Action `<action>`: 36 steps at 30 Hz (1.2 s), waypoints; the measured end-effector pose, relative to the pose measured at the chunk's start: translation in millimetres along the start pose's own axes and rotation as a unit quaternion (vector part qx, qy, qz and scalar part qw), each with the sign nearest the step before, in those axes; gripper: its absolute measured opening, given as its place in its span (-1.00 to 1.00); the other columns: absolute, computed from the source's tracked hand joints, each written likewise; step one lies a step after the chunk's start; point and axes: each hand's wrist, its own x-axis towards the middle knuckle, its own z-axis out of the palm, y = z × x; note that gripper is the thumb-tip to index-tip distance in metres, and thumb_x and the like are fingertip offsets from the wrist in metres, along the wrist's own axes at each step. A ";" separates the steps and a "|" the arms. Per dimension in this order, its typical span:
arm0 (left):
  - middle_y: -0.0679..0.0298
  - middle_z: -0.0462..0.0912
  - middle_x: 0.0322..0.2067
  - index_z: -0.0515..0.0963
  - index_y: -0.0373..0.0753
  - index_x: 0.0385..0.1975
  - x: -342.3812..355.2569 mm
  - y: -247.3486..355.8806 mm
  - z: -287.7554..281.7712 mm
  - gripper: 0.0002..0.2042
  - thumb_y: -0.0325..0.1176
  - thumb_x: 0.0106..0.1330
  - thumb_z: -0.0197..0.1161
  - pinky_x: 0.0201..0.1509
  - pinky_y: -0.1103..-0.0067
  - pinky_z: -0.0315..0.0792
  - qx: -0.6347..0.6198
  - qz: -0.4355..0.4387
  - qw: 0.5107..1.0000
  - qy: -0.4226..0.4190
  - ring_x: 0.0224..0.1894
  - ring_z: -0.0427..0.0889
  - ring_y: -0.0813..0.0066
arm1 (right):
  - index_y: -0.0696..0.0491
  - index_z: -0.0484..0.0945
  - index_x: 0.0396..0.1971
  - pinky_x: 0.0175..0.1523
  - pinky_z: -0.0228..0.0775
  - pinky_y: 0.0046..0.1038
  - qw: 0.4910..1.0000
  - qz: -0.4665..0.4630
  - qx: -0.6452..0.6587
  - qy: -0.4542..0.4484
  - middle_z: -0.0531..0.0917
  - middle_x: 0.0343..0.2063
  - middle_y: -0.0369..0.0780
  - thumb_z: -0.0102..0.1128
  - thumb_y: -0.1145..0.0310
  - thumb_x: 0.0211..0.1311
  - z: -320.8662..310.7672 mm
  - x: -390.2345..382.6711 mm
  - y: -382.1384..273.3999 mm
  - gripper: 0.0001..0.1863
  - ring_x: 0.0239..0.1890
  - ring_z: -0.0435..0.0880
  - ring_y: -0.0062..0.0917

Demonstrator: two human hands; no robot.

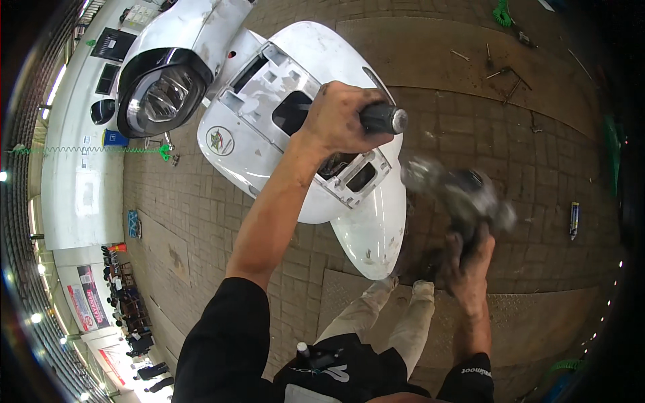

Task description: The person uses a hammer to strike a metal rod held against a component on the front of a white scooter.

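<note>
Scooter body panel (316, 121), white and glossy, tilted over the brick paving (470, 134) near the middle of the view, its underside frame with cut-out openings facing up. Gripped at its upper right end by the left hand (339, 121), fingers curled tight and pressed together around a dark handlebar grip (381, 118) with a metal end cap. Round sticker (220, 141) on the panel's left flank. Beside the panel's upper left edge, a headlight unit (161, 94) in a black surround, set into more white bodywork. Lower right of the panel, just off its narrow tail end, the right hand (470, 262), grimy, clasped around the lower part of a grey metal part (457, 191) too blurred by motion to tell apart in detail; fingers closed on it, though exact finger placement cannot be told. Below the panel's tail, two light trouser legs and pale shoes (403, 292) standing on a metal chequer plate (537, 322) laid on the paving. Black sleeves on both forearms at the lower edge. Loose metal tools (507, 74) scattered on the paving toward the upper right corner, well apart from both hands. Green coiled hose (502, 13) at the top edge, another green coiled line (87, 150) stretched along the left side. Small tube-shaped object (573, 219) lying on the bricks near the right edge.
</note>
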 end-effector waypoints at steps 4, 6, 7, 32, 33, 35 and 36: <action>0.20 0.51 -0.69 0.49 -0.23 -0.61 1.3 4.2 6.9 -0.74 -0.35 -0.35 0.38 -0.52 0.55 0.41 0.032 -0.022 0.999 -0.023 -0.65 0.53 0.27 | 0.21 0.30 -0.15 -0.17 0.33 -0.47 0.981 -0.123 0.095 0.117 0.48 -0.30 -0.11 0.00 0.17 0.14 -11.3 -11.4 5.4 -0.58 -0.24 0.47 -0.44; 0.20 0.51 -0.68 0.50 -0.22 -0.61 2.2 3.8 8.7 -0.74 -0.34 -0.35 0.38 -0.52 0.55 0.41 0.037 -0.025 0.999 -0.022 -0.64 0.53 0.26 | 0.19 0.28 -0.14 -0.25 0.30 -0.53 0.931 -0.195 0.290 0.101 0.45 -0.32 -0.15 -0.17 -0.12 0.15 -27.8 -1.8 -8.2 -0.40 -0.34 0.44 -0.44; 0.19 0.52 -0.68 0.50 -0.21 -0.61 0.3 2.8 10.0 -0.74 -0.34 -0.35 0.38 -0.53 0.54 0.41 0.044 -0.028 0.998 -0.021 -0.64 0.53 0.26 | 0.18 0.28 -0.13 -0.27 0.30 -0.54 0.911 -0.210 0.342 0.093 0.44 -0.33 -0.16 -0.22 -0.19 0.16 -29.1 -1.6 3.5 -0.35 -0.37 0.43 -0.44; 0.24 0.53 -0.69 0.53 -0.18 -0.60 13.6 5.4 29.2 -0.76 -0.25 -0.31 0.35 -0.49 0.52 0.44 0.068 -0.052 0.996 -0.039 -0.61 0.55 0.28 | 0.10 0.23 -0.06 -0.62 0.23 -0.60 0.953 -0.009 0.166 0.253 0.40 -0.51 -0.25 -0.04 0.10 0.22 -1.2 22.4 20.1 -0.57 -0.63 0.35 -0.63; 0.24 0.54 -0.69 0.53 -0.18 -0.59 14.6 6.5 30.5 -0.76 -0.26 -0.30 0.35 -0.49 0.52 0.44 0.065 -0.050 0.996 -0.046 -0.60 0.55 0.28 | 0.09 0.22 -0.01 -0.60 0.25 -0.60 0.960 0.010 0.152 0.235 0.39 -0.47 -0.25 -0.01 0.09 0.20 -0.3 17.8 24.0 -0.52 -0.61 0.36 -0.63; 0.26 0.57 -0.65 0.56 -0.13 -0.51 13.2 5.0 27.2 -0.70 -0.16 -0.27 0.35 -0.35 0.48 0.44 0.075 -0.088 0.989 -0.094 -0.52 0.58 0.30 | 0.11 0.23 -0.03 -0.61 0.24 -0.60 0.957 0.066 0.181 0.218 0.38 -0.49 -0.27 -0.02 0.10 0.21 4.0 10.4 18.4 -0.54 -0.62 0.36 -0.64; 0.28 0.60 -0.60 0.58 -0.08 -0.42 12.6 4.2 25.5 -0.64 -0.07 -0.25 0.34 -0.22 0.44 0.44 0.087 -0.127 0.978 -0.142 -0.44 0.61 0.31 | 0.11 0.24 -0.06 -0.61 0.24 -0.60 0.960 0.062 0.168 0.216 0.38 -0.50 -0.28 -0.03 0.10 0.21 5.2 7.4 21.9 -0.56 -0.62 0.36 -0.65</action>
